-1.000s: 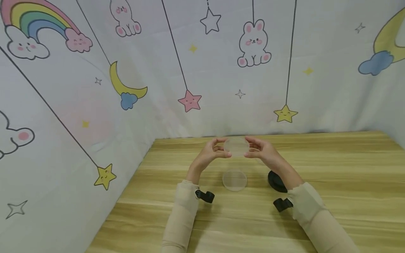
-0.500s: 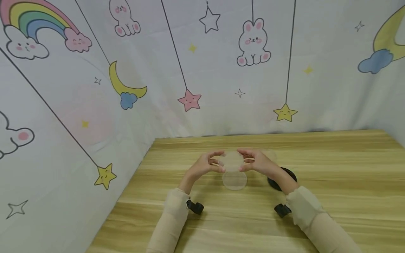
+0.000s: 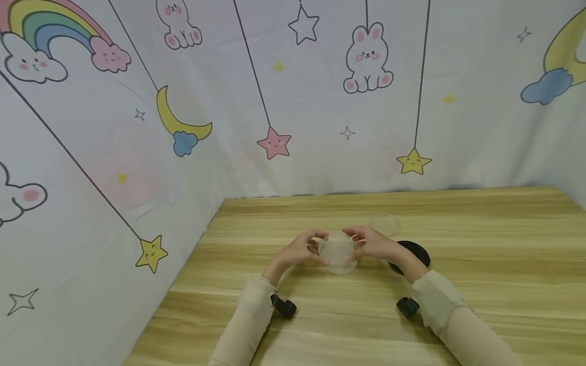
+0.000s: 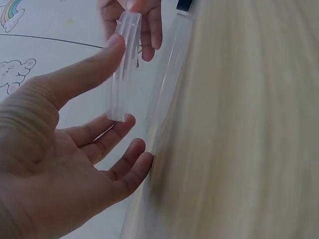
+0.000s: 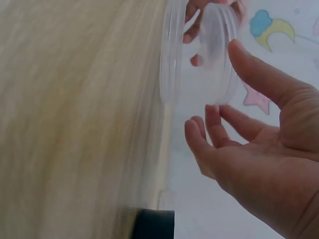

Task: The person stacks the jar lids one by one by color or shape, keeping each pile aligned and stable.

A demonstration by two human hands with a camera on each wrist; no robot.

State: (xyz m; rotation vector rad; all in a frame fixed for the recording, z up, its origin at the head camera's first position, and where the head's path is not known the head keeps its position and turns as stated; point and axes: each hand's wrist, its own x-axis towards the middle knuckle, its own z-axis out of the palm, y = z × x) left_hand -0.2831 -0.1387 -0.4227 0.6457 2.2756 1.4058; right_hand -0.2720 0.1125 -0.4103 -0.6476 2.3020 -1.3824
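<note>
Both hands hold a clear, round, shallow plastic piece (image 3: 338,246) by its opposite edges. My left hand (image 3: 298,249) pinches its left side between thumb and fingertips, and my right hand (image 3: 376,245) does the same on the right. Just below it on the table lies a second clear round piece (image 3: 341,271), mostly covered by the held one in the head view. From the side, the left wrist view shows a narrow gap between the held piece (image 4: 125,67) and the lower piece (image 4: 168,79). The right wrist view shows the same gap.
A black round disc (image 3: 415,252) lies on the wood-grain table (image 3: 480,264), partly behind the right forearm. Behind the right hand is another clear round piece (image 3: 385,224). A white curtain (image 3: 311,173) with cartoon prints hangs along the table's back and left.
Both hands have brought the held clear piece down and toward the person, from near the table's back to just over the lower clear piece. The other pieces have not moved.
</note>
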